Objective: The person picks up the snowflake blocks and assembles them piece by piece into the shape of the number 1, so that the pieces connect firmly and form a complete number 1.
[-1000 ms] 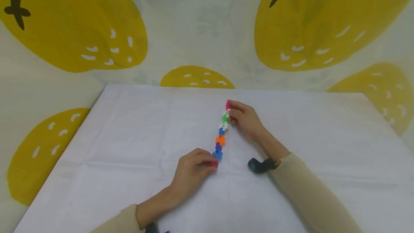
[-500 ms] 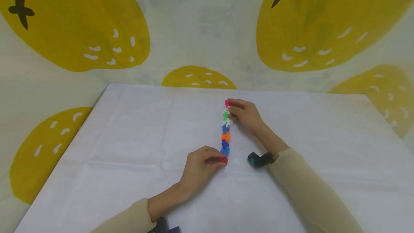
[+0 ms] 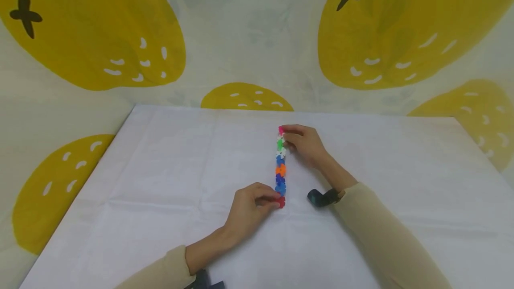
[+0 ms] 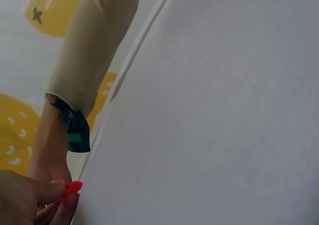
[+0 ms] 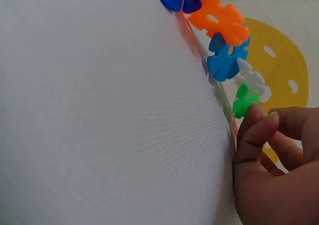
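Observation:
A chain of interlocking plastic flower-shaped pieces (image 3: 281, 170) runs nearly straight away from me over the middle of the table. Its colours go from red at the near end through blues, orange, white and green to pink at the far end. My left hand (image 3: 249, 206) pinches the red piece (image 3: 282, 202) between thumb and fingers. At the far end, fingers of my right hand (image 3: 306, 145) grip the chain by the pink piece (image 3: 280, 130). The right wrist view shows the green piece (image 5: 243, 103) right at the fingertips, with the pink end hidden.
A white cloth (image 3: 160, 168) with fold creases covers the table. Behind it hangs a pale backdrop (image 3: 249, 35) printed with large yellow fruit. A dark wrist-worn camera (image 3: 321, 198) juts from the right sleeve, and another dark mount (image 3: 202, 280) shows below the left sleeve.
The chain has gone from slanting to nearly straight as my left hand moved right and slightly up. The red piece has turned to show more of its face. My right hand barely moved.

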`<state>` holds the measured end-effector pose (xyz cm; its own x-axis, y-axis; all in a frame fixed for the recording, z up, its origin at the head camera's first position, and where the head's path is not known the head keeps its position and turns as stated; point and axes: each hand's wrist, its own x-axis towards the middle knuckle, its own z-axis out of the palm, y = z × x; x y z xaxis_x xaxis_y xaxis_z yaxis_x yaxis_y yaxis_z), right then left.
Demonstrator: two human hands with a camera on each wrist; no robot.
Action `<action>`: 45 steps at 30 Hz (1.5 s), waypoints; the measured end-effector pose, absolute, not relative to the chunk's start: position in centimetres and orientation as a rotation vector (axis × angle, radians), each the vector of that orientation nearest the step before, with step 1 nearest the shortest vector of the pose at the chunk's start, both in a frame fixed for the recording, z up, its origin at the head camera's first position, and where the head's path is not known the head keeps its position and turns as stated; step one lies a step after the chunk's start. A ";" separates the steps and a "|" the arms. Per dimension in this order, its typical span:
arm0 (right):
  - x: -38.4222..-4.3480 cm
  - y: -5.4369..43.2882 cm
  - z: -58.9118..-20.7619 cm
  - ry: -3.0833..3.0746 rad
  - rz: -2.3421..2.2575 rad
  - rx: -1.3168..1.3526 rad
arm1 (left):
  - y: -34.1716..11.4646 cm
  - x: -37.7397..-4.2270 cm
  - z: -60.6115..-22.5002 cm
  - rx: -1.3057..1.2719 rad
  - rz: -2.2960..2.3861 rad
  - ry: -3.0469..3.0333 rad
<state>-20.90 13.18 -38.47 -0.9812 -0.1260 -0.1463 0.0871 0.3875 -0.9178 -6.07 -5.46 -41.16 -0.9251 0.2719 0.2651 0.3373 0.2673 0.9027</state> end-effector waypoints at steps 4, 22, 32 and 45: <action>-20.9 13.2 -38.6 2.449 -1.637 -0.029 | -5.5 -6.1 -41.2 -0.614 -1.746 -2.460; -20.9 13.7 -39.4 2.480 -1.656 -0.007 | -5.6 -6.3 -42.0 -0.651 -1.801 -2.433; -20.7 14.2 -40.0 2.502 -1.668 -0.016 | -5.4 -5.6 -39.8 -0.693 -1.854 -2.397; -20.7 14.2 -40.5 2.411 -1.804 -0.033 | -5.6 -5.2 -39.0 -0.728 -1.845 -2.344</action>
<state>-20.73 14.16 -40.49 -0.9913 -0.0953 -0.0907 0.0601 0.2854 -0.9565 -5.20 -5.55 -39.00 -0.8852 0.3189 0.3387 0.4042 0.1668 0.8993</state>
